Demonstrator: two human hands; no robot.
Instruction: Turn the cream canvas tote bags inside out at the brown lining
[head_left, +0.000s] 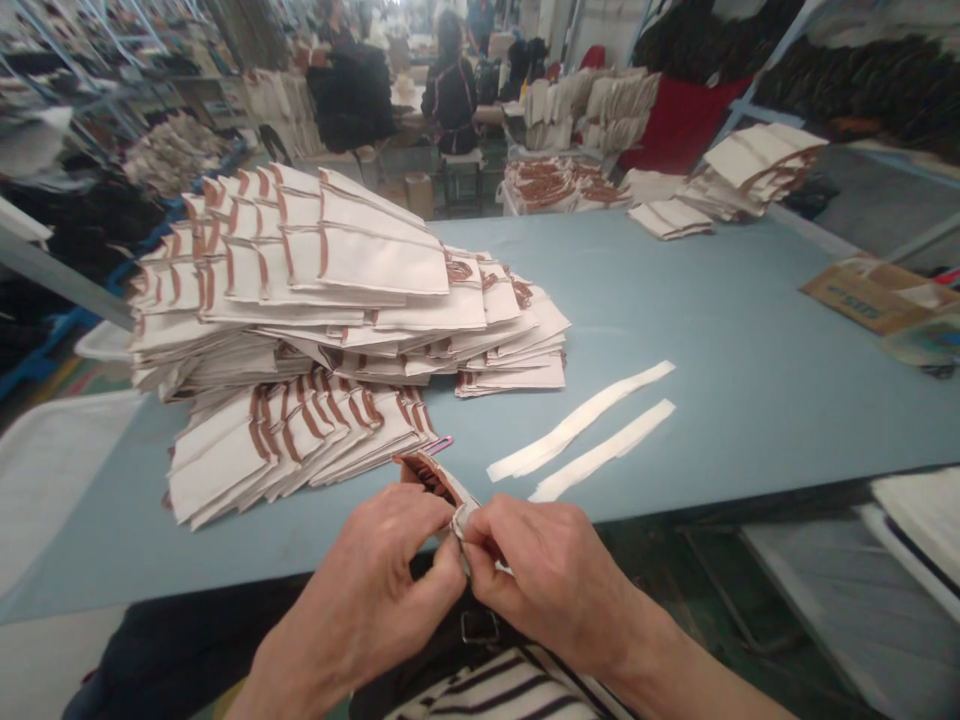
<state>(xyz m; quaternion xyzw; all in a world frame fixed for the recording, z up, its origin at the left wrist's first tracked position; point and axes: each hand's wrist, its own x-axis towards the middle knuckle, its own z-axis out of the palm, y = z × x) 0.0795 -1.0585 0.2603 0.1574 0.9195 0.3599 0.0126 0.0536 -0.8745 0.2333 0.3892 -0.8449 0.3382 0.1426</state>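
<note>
My left hand [382, 565] and my right hand [536, 565] meet at the near edge of the blue table [712, 330]. Both pinch a small cream fabric piece with brown trim [439, 480], fingers closed on its near end. A pink-handled tool [441, 443], maybe scissors, pokes out just behind the piece. Directly beyond my hands lies a fanned row of cream pieces with brown straps [292, 440]. Behind that rises a tall pile of the same pieces [330, 280].
Two loose cream strips [592, 430] lie on the table to the right of my hands. Smaller stacks [735, 170] sit at the far right corner, a cardboard sheet [874, 292] at the right edge. A seated person [450, 90] works in the background.
</note>
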